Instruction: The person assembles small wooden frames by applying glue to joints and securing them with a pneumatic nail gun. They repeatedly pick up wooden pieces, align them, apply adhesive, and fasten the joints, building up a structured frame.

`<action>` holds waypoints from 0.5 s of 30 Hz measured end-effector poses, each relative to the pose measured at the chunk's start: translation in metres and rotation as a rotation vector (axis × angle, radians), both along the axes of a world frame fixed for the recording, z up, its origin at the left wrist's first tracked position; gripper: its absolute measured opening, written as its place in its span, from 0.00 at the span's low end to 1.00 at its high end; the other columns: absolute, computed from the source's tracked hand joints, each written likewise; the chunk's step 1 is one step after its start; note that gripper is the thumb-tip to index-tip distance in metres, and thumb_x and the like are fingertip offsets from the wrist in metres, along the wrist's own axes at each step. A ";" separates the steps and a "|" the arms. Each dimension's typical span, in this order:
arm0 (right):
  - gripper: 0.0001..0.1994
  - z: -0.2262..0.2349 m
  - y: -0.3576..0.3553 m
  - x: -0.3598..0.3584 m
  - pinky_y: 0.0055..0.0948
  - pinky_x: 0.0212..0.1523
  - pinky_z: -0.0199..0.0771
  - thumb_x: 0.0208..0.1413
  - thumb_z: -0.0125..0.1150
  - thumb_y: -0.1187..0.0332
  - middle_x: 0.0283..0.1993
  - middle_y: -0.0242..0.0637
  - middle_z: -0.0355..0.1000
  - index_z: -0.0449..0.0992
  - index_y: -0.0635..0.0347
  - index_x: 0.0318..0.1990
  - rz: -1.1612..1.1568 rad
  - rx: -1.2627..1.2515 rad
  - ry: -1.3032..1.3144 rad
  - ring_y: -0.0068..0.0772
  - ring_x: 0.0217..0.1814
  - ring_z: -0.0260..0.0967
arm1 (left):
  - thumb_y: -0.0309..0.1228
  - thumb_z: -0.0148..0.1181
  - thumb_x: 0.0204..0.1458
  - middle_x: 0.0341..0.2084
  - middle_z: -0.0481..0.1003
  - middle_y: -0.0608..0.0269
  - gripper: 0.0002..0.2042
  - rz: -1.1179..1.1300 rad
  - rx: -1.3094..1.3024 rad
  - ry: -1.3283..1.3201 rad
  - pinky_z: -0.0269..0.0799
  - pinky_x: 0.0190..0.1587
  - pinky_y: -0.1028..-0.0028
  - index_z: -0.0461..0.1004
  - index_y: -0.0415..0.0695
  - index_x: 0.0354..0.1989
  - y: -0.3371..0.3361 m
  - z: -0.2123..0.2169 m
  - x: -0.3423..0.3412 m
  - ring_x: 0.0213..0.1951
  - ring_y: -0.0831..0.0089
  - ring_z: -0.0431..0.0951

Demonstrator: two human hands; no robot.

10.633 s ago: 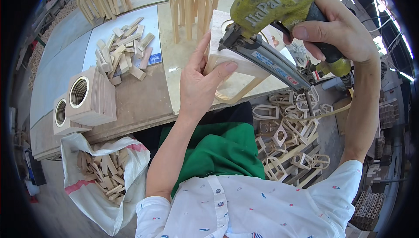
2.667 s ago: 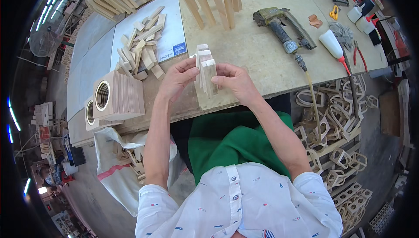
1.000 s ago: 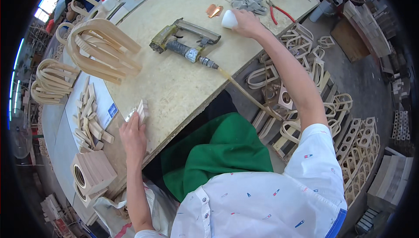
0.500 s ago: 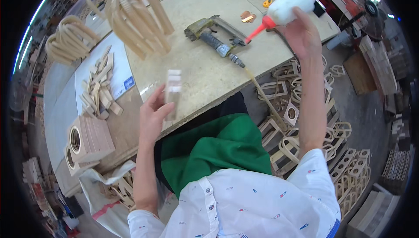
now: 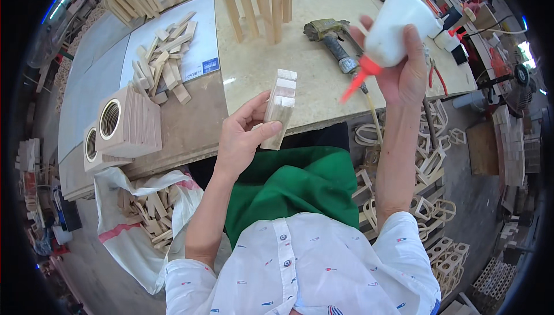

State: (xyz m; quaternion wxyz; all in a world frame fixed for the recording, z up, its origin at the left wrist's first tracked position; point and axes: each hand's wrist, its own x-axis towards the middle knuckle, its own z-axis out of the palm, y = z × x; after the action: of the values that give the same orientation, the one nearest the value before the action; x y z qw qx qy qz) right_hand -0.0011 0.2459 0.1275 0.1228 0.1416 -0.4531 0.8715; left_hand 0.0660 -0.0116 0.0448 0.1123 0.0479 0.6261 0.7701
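In my left hand (image 5: 242, 139) is a short stack of pale wooden strips (image 5: 281, 107), pinched between thumb and fingers and held upright over the table's front edge. The stack's far ends are stepped. My right hand (image 5: 404, 78) grips a white squeeze bottle (image 5: 393, 29), tilted so that its red nozzle (image 5: 359, 78) points down and left towards the strips. A gap separates the nozzle tip from the wood. Behind the bottle lies a nail gun (image 5: 332, 39) on the table (image 5: 248, 72), its hose running off the front edge.
Bent wooden arches (image 5: 257, 3) stand at the back. Loose strips (image 5: 167, 55) are heaped on a white board at left, near stacked square plates with round holes (image 5: 138, 121). A white sack (image 5: 124, 222) of offcuts sits below. Red-handled pliers (image 5: 437, 75) lie right; wooden frames (image 5: 441, 208) cover the floor.
My view has shifted, so the tabletop things sit elsewhere in the picture. The bottle in my right hand and the strips in my left are closer together, and the nozzle points more steeply down.
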 end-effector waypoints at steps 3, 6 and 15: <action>0.30 0.007 -0.004 0.001 0.51 0.58 0.68 0.59 0.57 0.58 0.55 0.55 0.65 0.57 0.70 0.61 -0.107 -0.008 -0.080 0.50 0.53 0.68 | 0.25 0.66 0.46 0.44 0.76 0.56 0.31 0.022 0.020 0.025 0.67 0.54 0.72 0.64 0.33 0.61 -0.001 -0.006 0.003 0.46 0.73 0.75; 0.28 0.009 -0.009 -0.004 0.55 0.59 0.65 0.59 0.55 0.60 0.55 0.53 0.65 0.57 0.68 0.61 0.030 -0.119 -0.042 0.50 0.57 0.65 | 0.25 0.66 0.46 0.44 0.77 0.56 0.31 0.014 0.037 0.025 0.67 0.54 0.72 0.64 0.33 0.61 0.000 -0.008 0.005 0.46 0.73 0.75; 0.29 0.010 -0.037 0.009 0.66 0.64 0.55 0.55 0.60 0.71 0.59 0.49 0.63 0.56 0.64 0.63 0.135 -0.162 0.028 0.57 0.66 0.57 | 0.24 0.65 0.47 0.45 0.76 0.56 0.30 0.017 0.084 0.037 0.67 0.53 0.72 0.64 0.33 0.60 0.000 -0.007 0.012 0.47 0.73 0.75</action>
State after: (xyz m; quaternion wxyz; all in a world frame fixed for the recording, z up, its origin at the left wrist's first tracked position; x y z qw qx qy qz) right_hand 0.0078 0.2090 0.1373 0.0813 0.1734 -0.3690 0.9095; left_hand 0.0779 -0.0119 0.0378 0.0920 0.0618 0.5955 0.7957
